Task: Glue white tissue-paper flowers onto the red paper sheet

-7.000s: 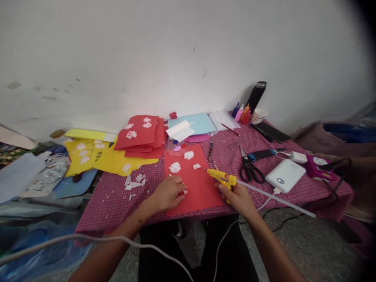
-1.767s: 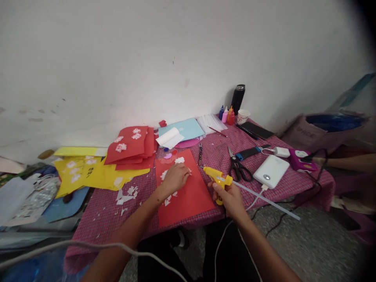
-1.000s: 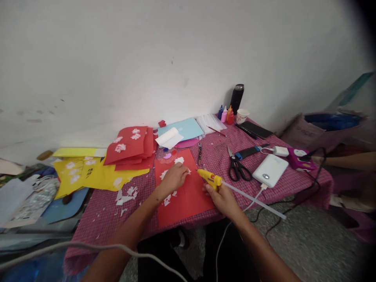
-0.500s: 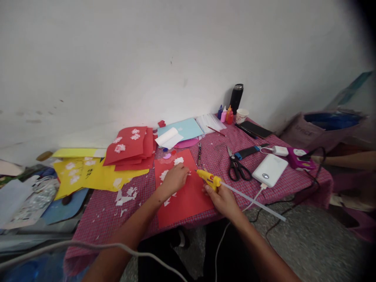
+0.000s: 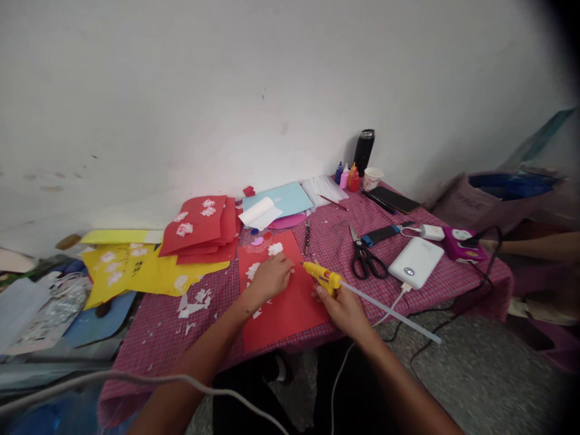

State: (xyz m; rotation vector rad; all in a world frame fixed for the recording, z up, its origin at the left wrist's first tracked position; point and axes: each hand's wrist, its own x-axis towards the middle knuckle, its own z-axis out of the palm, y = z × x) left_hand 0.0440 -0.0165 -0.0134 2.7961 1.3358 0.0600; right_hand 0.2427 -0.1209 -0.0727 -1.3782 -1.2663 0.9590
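Note:
My right hand point(image 5: 344, 308) is wrapped around a yellow hot glue gun point(image 5: 321, 274), its nozzle pointing left toward my other hand. A long translucent glue stick point(image 5: 394, 313) juts out of its back end. Beneath both lies a sheet of red paper point(image 5: 285, 320) with white paper flowers point(image 5: 275, 248) on its upper left part. My left hand point(image 5: 272, 278) rests on that sheet, fingers curled and pressed together at a spot close to the nozzle. Whatever sits under the fingertips is mostly hidden; a little white shows beside them.
Black scissors point(image 5: 362, 260), a white power bank point(image 5: 417, 263) and a purple power strip point(image 5: 463, 243) lie on the right. Stacked red cards point(image 5: 199, 223), yellow paper point(image 5: 149, 269) and white scraps point(image 5: 197, 302) are on the left. Paint bottles point(image 5: 348, 177) stand by a black flask point(image 5: 364, 151).
Almost nothing differs. My left hand has shifted very slightly on the red paper, and the glue gun stays in the same place.

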